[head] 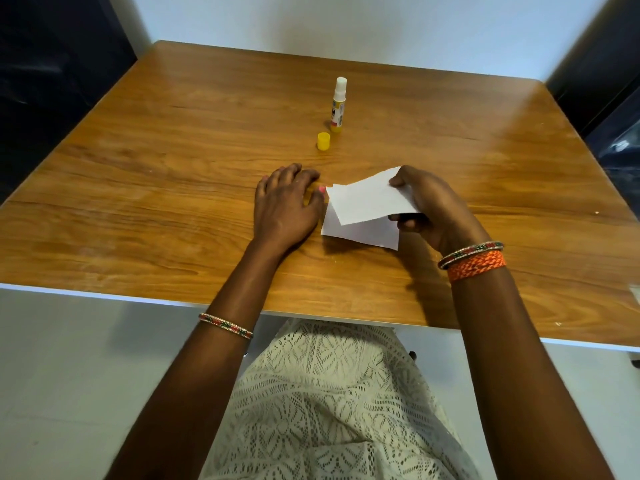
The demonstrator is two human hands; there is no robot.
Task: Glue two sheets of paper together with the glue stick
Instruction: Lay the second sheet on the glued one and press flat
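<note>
Two small white sheets lie near the middle of the wooden table. The lower sheet rests flat. The upper sheet is tilted and lifted over it, pinched by my right hand at its right edge. My left hand lies flat on the table just left of the sheets, fingers spread, its thumb tip touching the papers' left corner. Farther back, the glue stick stands upright with its white glue exposed. Its yellow cap sits on the table beside it, to the front left.
The table's white front edge runs close to my body. A pale wall stands behind the table. Dark objects flank it at the left and the right.
</note>
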